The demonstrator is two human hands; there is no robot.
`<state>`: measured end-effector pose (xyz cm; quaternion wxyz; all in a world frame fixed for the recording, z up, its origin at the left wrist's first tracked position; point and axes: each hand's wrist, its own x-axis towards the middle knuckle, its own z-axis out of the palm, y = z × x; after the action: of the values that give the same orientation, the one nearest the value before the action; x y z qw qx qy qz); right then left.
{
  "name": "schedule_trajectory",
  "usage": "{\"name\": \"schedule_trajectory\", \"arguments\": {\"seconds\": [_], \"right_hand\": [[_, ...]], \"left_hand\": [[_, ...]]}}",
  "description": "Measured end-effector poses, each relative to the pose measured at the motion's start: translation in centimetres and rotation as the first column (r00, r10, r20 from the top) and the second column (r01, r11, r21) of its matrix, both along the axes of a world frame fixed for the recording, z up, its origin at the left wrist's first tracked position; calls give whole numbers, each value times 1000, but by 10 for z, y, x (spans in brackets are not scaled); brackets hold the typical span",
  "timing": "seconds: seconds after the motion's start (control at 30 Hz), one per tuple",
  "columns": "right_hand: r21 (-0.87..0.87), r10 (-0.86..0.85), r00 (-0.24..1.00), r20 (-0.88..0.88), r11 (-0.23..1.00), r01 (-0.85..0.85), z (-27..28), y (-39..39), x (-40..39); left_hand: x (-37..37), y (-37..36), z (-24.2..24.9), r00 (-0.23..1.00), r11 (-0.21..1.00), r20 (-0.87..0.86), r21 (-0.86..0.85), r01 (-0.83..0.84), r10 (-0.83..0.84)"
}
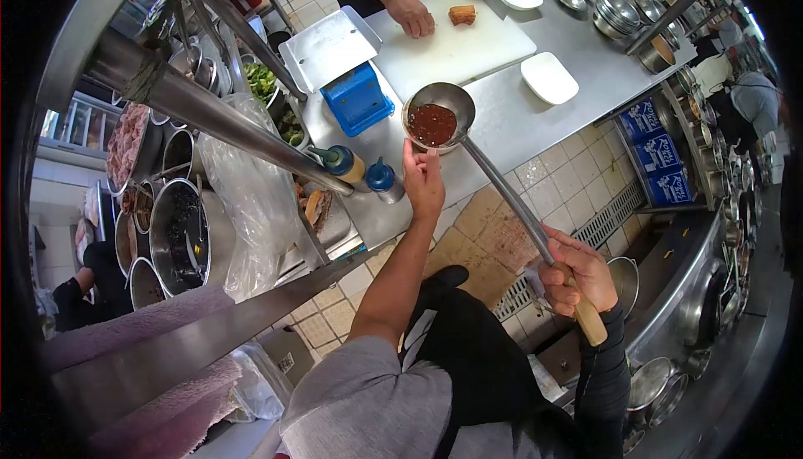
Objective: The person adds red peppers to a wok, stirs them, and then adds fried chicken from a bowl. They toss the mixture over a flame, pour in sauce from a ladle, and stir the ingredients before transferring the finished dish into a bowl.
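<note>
My right hand (577, 275) is wrapped round the wooden end of a long-handled metal ladle (506, 191), with something whitish beside its fingers. Dark reddish-brown sauce (432, 125) lies in the ladle's bowl, which is over the near edge of the steel table (510, 128). My left hand (425, 181) has its fingers extended, the fingertips right at the near rim of the bowl. Two squeeze bottles stand left of that hand: one with yellowish contents (343, 164) and a blue-topped one (381, 179).
Across the table, a person's hand (410, 15) rests on a white cutting board (456, 45) near a browned piece of meat (462, 15). A blue scale (355, 101) with a metal tray, a white dish (549, 78) and stacked metal bowls (617, 15) surround it. A metal post (209, 112) crosses on the left.
</note>
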<state>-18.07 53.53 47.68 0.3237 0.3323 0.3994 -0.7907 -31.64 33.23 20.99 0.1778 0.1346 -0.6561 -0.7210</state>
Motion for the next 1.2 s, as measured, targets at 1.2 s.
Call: {"name": "schedule_trajectory", "arguments": {"seconds": [1.2], "right_hand": [[607, 587, 804, -97, 675, -420, -3, -21, -13]], "left_hand": [[14, -17, -1, 987, 929, 39, -333, 158, -154]]}}
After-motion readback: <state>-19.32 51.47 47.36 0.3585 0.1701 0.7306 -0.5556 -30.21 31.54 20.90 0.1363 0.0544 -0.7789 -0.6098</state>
